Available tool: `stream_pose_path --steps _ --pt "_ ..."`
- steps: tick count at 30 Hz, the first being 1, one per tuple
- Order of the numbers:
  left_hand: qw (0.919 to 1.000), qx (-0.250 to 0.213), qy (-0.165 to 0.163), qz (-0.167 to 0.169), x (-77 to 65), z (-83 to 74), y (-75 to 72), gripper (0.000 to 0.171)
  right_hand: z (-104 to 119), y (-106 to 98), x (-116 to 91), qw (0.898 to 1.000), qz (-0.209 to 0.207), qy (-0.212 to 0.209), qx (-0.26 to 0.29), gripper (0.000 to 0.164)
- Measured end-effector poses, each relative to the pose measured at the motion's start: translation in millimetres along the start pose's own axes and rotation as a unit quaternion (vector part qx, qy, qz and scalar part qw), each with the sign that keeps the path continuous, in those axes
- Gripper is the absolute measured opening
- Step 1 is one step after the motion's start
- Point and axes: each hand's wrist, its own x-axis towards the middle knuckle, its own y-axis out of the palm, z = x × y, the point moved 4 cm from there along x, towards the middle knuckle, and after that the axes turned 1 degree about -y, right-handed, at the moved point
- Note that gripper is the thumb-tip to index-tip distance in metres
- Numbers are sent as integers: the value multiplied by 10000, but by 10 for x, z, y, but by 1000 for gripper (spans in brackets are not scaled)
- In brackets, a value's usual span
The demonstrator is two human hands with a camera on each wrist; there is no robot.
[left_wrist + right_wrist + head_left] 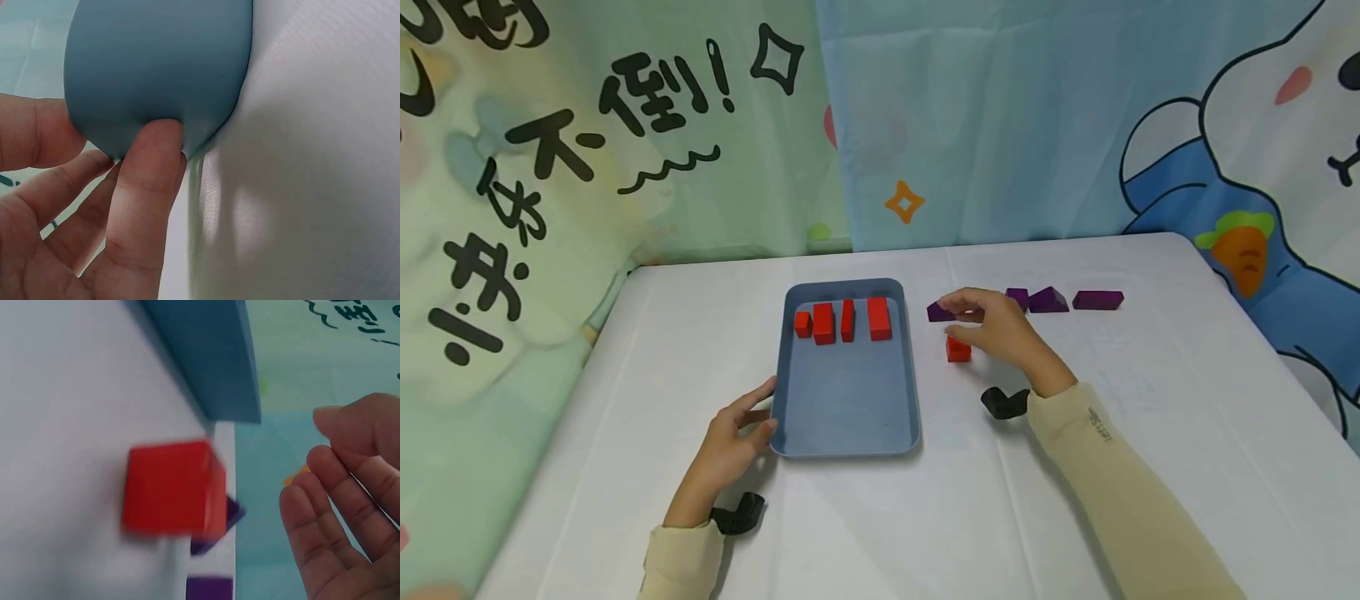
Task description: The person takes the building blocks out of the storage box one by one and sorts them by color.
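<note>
- We see four red blocks (823, 323) inside the blue tray (846, 400); this part looks done.
- One red cube (958, 350) is outside, on the white cloth (940, 517), so it seems left; purple blocks (1097, 300) also lie outside.
- Our right hand (996, 325) hovers near the cube, holding nothing.
- Our left hand (727, 446) touches the tray's side with extended fingers.

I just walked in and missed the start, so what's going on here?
A person's left hand touches the side of a blue-grey tray, where four red blocks sit in a row near the far end. The right hand hovers by another red block on the white tablecloth, not touching it. Purple blocks lie beyond that block.
</note>
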Motion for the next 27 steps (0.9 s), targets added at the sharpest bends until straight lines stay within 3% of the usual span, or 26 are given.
stream_pose_path --steps 11,19,27 --pt "10000 61 42 -41 10 11 0 60 237 364 412 9970 345 -60 691 56" --pt "10000 22 67 -37 5 34 -4 61 238 626 616 9985 474 238 122 60" --pt "9999 18 98 10 17 22 -14 60 234 726 697 9957 788 212 -428 72"
